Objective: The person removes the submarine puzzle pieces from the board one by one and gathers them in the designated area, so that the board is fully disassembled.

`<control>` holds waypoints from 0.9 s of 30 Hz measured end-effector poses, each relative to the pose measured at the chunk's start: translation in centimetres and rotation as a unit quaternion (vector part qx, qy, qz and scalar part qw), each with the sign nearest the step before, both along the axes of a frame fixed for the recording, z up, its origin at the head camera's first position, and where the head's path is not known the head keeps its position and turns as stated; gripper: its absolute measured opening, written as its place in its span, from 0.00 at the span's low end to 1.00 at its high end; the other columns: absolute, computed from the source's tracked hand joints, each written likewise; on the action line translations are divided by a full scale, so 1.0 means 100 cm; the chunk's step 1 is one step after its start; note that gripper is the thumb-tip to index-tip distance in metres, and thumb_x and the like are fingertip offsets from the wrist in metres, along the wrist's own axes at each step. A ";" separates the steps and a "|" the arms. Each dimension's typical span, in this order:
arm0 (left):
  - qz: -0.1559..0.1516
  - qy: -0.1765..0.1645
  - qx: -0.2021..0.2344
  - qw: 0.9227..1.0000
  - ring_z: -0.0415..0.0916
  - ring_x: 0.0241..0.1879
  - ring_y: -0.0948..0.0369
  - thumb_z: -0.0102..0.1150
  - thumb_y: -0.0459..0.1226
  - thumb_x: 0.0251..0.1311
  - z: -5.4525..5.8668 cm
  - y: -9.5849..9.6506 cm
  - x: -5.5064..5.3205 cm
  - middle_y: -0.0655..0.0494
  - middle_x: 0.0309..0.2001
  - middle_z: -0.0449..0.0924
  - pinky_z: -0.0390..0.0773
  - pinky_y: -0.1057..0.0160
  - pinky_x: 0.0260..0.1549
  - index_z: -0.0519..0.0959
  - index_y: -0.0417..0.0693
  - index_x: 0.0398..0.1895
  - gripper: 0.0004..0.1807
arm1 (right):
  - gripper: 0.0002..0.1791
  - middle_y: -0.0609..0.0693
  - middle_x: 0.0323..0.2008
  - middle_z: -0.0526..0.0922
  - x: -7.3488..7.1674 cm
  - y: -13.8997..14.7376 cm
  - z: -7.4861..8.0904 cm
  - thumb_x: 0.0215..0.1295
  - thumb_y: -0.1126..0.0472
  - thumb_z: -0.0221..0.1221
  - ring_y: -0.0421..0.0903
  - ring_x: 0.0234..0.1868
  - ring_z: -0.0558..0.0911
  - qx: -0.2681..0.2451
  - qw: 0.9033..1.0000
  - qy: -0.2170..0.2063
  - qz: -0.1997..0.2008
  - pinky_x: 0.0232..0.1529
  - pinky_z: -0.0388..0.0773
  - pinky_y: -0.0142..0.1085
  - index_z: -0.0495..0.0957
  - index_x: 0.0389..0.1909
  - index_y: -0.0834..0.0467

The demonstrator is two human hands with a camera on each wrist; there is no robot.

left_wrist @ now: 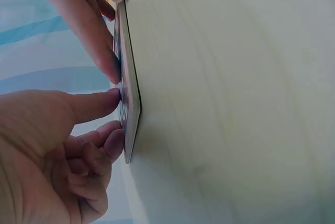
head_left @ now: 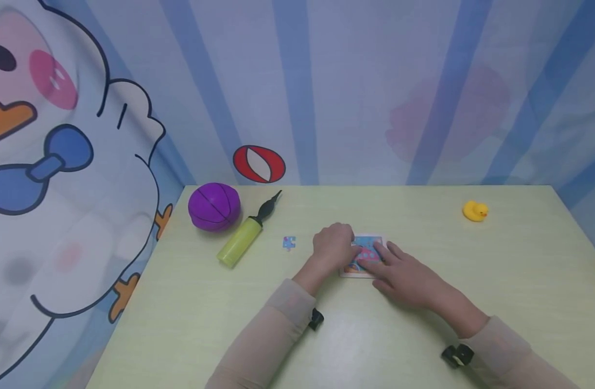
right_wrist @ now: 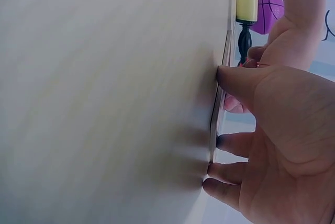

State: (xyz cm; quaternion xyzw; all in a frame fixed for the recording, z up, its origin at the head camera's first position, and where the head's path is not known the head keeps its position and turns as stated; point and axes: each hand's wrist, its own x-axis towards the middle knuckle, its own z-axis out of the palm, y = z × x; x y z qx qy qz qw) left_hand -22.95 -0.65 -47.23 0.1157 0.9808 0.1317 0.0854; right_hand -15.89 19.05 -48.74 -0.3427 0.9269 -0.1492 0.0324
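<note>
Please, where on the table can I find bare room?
Bare: between right hand and yellow duck; left of the left sleeve, nearer than the pump. Crowded: back left, with ball, pump, loose piece; and around the puzzle, with left hand touching it.

pale beige sleeves (head_left: 268, 340), black wrist cameras (head_left: 465, 354)

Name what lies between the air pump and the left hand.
One loose jigsaw piece lies between the air pump and the left hand, seen in the head view.

A pale table (head_left: 516, 281) stands before a blue-striped backdrop (head_left: 356, 81) showing a cartoon bird (head_left: 98, 237).
</note>
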 end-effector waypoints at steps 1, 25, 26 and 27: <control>0.000 0.000 0.000 1.000 0.79 0.32 0.60 0.68 0.53 0.66 0.000 0.000 0.000 0.61 0.41 0.84 0.79 0.57 0.33 0.87 0.54 0.45 0.15 | 0.28 0.74 0.73 0.61 0.000 0.000 0.000 0.77 0.57 0.59 0.80 0.71 0.61 -0.001 1.000 0.000 -0.001 0.65 0.66 0.66 0.71 0.75 0.51; 0.010 0.000 0.047 0.999 0.64 0.21 0.64 0.68 0.46 0.67 -0.002 -0.002 -0.003 0.63 0.22 0.72 0.64 0.64 0.20 0.81 0.50 0.25 0.15 | 0.27 0.74 0.74 0.61 -0.001 -0.001 0.000 0.77 0.57 0.58 0.80 0.71 0.60 0.005 1.000 -0.006 -0.004 0.65 0.66 0.66 0.72 0.74 0.51; 0.012 0.002 0.047 0.999 0.71 0.24 0.64 0.68 0.45 0.67 -0.002 -0.003 -0.003 0.64 0.26 0.78 0.70 0.64 0.23 0.84 0.51 0.30 0.11 | 0.27 0.74 0.74 0.61 -0.001 0.000 0.000 0.77 0.56 0.58 0.80 0.71 0.60 0.006 1.000 -0.007 -0.004 0.65 0.66 0.66 0.72 0.74 0.51; 0.014 0.005 0.048 0.999 0.77 0.29 0.63 0.67 0.45 0.67 -0.003 -0.003 -0.003 0.64 0.32 0.83 0.75 0.63 0.27 0.87 0.53 0.35 0.07 | 0.27 0.74 0.74 0.61 0.000 -0.001 0.000 0.77 0.56 0.58 0.80 0.71 0.60 0.007 1.000 -0.007 -0.004 0.65 0.66 0.66 0.72 0.74 0.51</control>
